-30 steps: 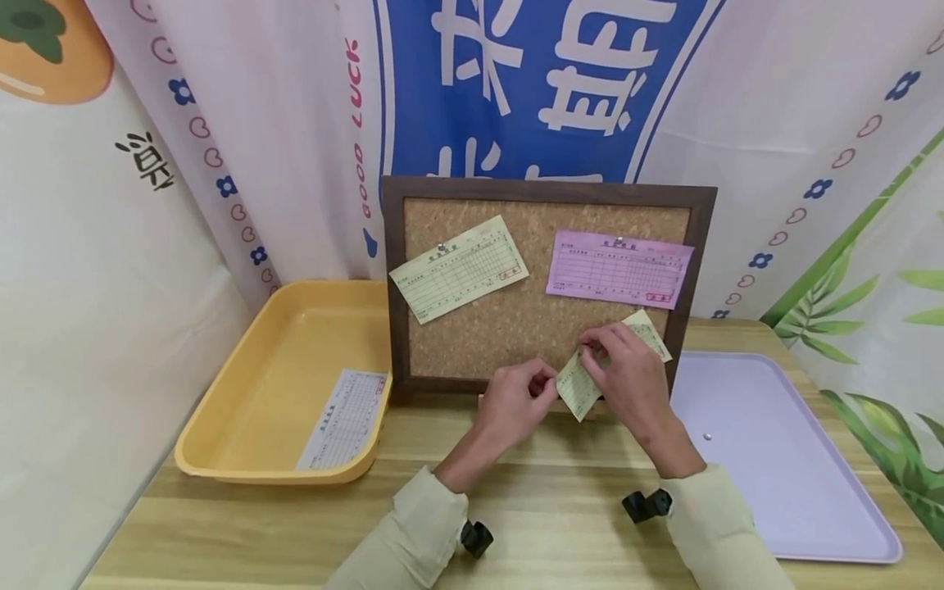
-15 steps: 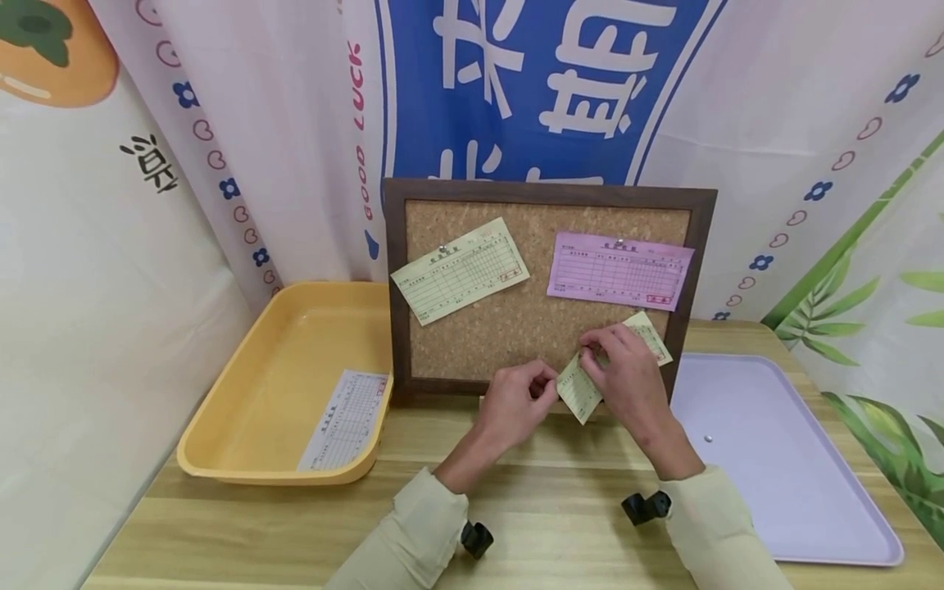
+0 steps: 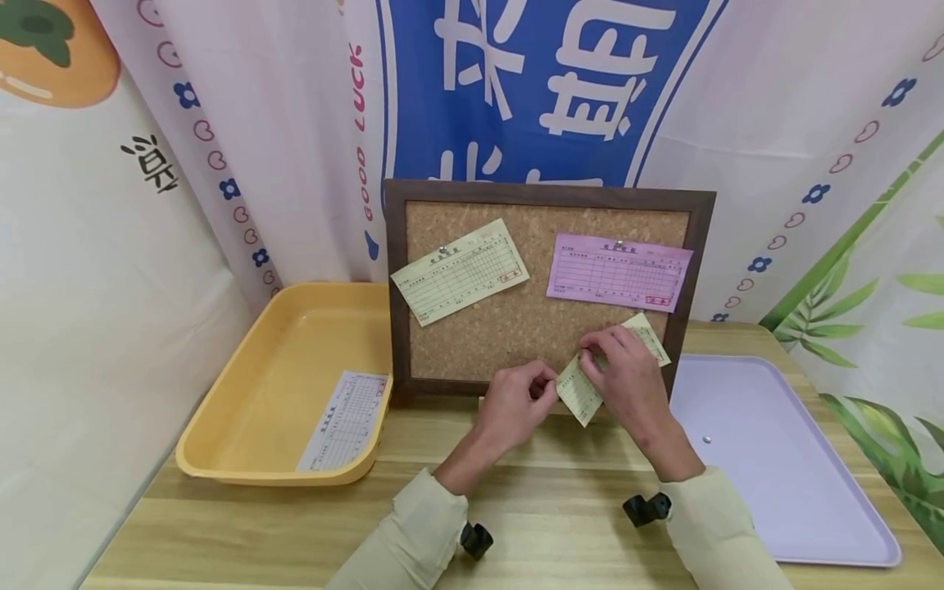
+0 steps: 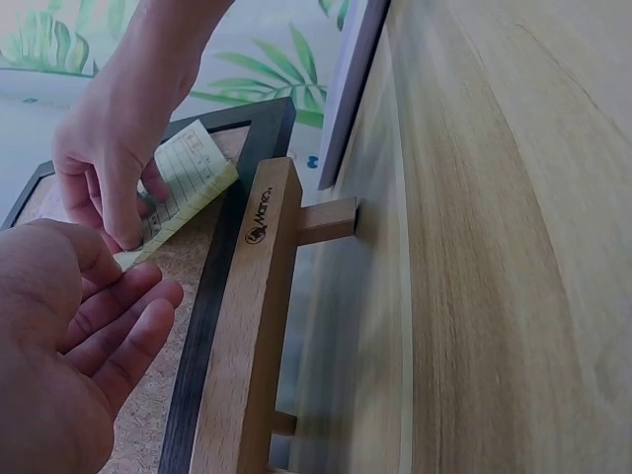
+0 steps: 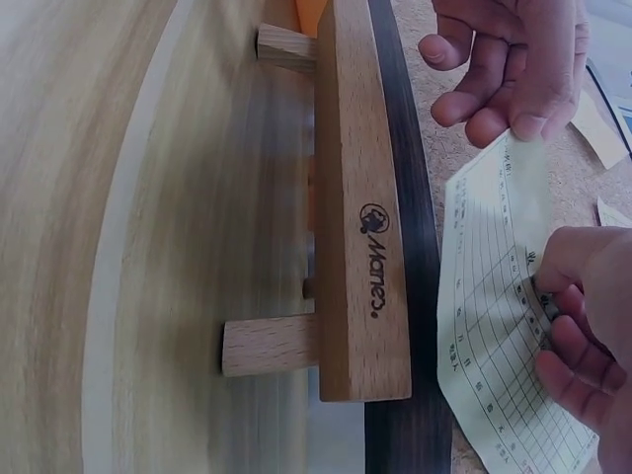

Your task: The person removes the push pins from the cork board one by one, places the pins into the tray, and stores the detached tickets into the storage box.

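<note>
A pale yellow-green receipt slip (image 3: 578,392) lies slanted across the lower right of a framed corkboard (image 3: 487,348). My left hand (image 3: 516,401) pinches the slip's left corner between thumb and index finger, its other fingers loosely bent in the left wrist view. Over the slip's upper edge, my right hand (image 3: 630,381) holds the paper with curled fingertips; whether a tack sits under them is hidden. In the right wrist view the slip (image 5: 499,316) bends away from the board. Higher up, another yellow-green slip (image 3: 465,274) and a purple slip (image 3: 619,274) hang from silver thumbtacks.
Left of the board stands a yellow tray (image 3: 243,344) with a white slip (image 3: 347,422) in it. A lilac tray (image 3: 782,475) at the right bears one silver thumbtack (image 3: 706,440). A wooden easel (image 4: 252,306) supports the board on the wood-grain table (image 3: 546,524).
</note>
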Demonstrator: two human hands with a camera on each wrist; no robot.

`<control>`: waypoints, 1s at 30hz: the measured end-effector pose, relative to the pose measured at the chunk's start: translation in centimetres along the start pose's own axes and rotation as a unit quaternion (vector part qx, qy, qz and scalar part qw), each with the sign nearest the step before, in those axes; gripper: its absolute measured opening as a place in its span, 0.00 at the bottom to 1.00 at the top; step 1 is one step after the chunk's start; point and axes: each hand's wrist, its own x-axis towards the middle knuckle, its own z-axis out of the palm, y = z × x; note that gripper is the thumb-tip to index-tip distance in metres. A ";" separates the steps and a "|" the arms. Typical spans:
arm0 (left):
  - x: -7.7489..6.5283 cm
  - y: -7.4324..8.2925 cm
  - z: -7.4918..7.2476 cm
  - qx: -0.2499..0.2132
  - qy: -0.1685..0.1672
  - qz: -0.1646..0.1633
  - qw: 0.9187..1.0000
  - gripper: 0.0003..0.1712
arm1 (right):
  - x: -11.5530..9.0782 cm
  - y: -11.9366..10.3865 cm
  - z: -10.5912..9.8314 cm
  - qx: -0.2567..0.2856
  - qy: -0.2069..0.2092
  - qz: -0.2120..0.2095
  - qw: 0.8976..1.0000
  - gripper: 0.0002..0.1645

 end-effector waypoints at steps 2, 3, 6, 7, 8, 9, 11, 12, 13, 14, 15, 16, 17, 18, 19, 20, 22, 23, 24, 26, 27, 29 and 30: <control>0.0 0.0 0.0 0.001 0.001 0.001 1.000 0.06 | -0.1 0.0 0.0 -0.014 0.002 -0.005 1.000 0.07; 0.0 0.0 0.0 0.000 0.002 0.001 1.000 0.06 | -0.1 0.1 0.0 -0.021 0.004 -0.008 1.000 0.07; -0.1 0.0 0.0 -0.002 0.002 0.001 1.000 0.06 | -0.2 0.2 0.1 -0.040 0.013 -0.018 0.999 0.06; -0.1 0.0 0.0 -0.003 0.002 0.001 1.000 0.06 | -0.2 0.2 0.2 -0.044 0.017 -0.022 0.999 0.06; -0.1 0.0 0.0 -0.003 0.002 0.000 1.000 0.06 | -0.2 0.2 0.2 -0.048 0.021 -0.025 0.998 0.06; -0.1 0.0 0.0 -0.004 0.001 -0.001 1.000 0.06 | -0.2 0.2 0.3 -0.052 0.025 -0.027 0.998 0.05; -0.1 0.0 -0.1 -0.004 0.001 -0.002 1.000 0.06 | -0.2 0.2 0.4 -0.061 0.033 -0.029 0.997 0.05; -0.1 0.0 -0.1 -0.004 0.001 -0.003 1.000 0.06 | -0.1 0.1 0.4 -0.065 0.037 -0.030 0.997 0.05; -0.1 0.1 -0.1 -0.004 0.001 -0.004 1.000 0.06 | -0.1 0.1 0.5 -0.071 0.041 -0.032 0.996 0.04; -0.1 0.1 -0.1 -0.005 0.001 -0.004 1.000 0.06 | -0.1 0.1 0.5 -0.076 0.044 -0.034 0.996 0.04; -0.1 0.1 -0.1 -0.006 0.002 -0.005 1.000 0.06 | -0.1 0.0 0.6 -0.081 0.048 -0.034 0.995 0.04; 0.0 0.1 -0.1 -0.005 0.002 -0.005 1.000 0.06 | 0.0 -0.1 0.6 -0.086 0.052 -0.035 0.994 0.04; 0.0 0.1 -0.1 -0.006 0.003 -0.006 1.000 0.06 | 0.0 -0.1 0.6 -0.091 0.055 -0.033 0.994 0.04; 0.0 0.2 -0.1 -0.006 0.003 -0.007 1.000 0.06 | 0.0 -0.2 0.7 -0.095 0.058 -0.031 0.993 0.04; 0.1 0.2 -0.1 -0.006 0.004 -0.007 1.000 0.06 | 0.0 -0.3 0.7 -0.099 0.062 -0.028 0.993 0.04; 0.1 0.1 -0.1 -0.006 0.004 -0.009 1.000 0.06 | 0.0 -0.4 0.7 -0.102 0.064 -0.023 0.992 0.04; 0.2 0.1 -0.1 -0.006 0.004 -0.011 1.000 0.06 | 0.1 -0.6 0.8 -0.110 0.066 -0.010 0.992 0.04; 0.2 0.1 -0.1 -0.006 0.004 -0.013 1.000 0.06 | 0.2 -0.7 0.8 -0.113 0.065 -0.005 0.992 0.05; 0.2 0.0 -0.1 -0.006 0.004 -0.015 1.000 0.06 | 0.2 -0.8 0.8 -0.114 0.063 -0.001 0.991 0.05; 0.2 -0.1 -0.1 -0.007 0.004 -0.018 1.000 0.06 | 0.3 -1.0 0.8 -0.117 0.060 0.005 0.991 0.05; 0.2 -0.1 -0.2 -0.007 0.004 -0.019 1.000 0.06 | 0.4 -1.1 0.8 -0.120 0.058 0.006 0.991 0.05; 0.1 -0.3 -0.2 -0.005 0.004 -0.021 1.000 0.06 | 0.4 -1.2 0.8 -0.119 0.056 0.005 0.991 0.05; 0.1 -0.3 -0.2 -0.003 0.004 -0.021 1.000 0.06 | 0.5 -1.3 0.9 -0.119 0.056 0.004 0.991 0.04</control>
